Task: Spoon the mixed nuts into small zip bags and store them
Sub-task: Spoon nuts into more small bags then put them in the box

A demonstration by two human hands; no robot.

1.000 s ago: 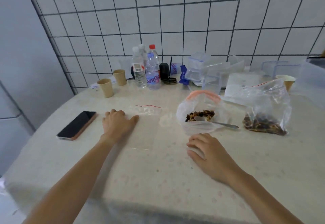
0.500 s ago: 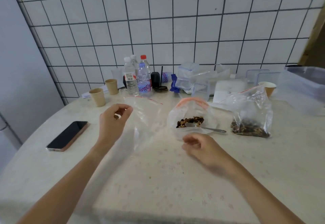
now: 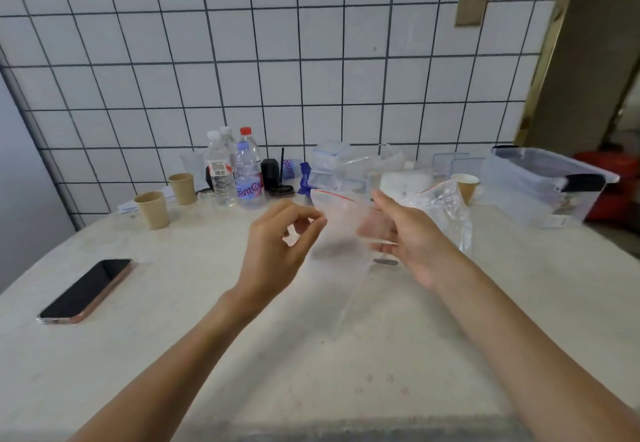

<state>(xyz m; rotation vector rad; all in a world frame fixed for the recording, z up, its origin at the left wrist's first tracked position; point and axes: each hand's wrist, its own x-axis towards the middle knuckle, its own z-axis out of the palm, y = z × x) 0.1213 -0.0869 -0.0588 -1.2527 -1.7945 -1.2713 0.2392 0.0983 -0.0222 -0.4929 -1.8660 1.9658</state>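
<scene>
Head view: the left hand is raised over the table, thumb and forefinger pinching the left edge of a small clear zip bag. The right hand holds the bag's right side, its fingers curled behind the film and showing pink through it. The bag hangs in the air between both hands, above the table and clear of it, red zip line at the top and running left to right, slightly lower on the right; its long axis runs downward toward the table.

The held bag and right hand stand in front of the nuts, so these cannot be seen; only a bit of grey spoon handle pokes out below the fingers. Just right of the right hand a larger crumpled clear bag stands upright. Behind it is a paper cup, and further right a clear plastic storage box. Along the tiled wall stand water bottles, a stack of clear containers and two brown paper cups. Well to the left, a dark phone lies flat on the table.
</scene>
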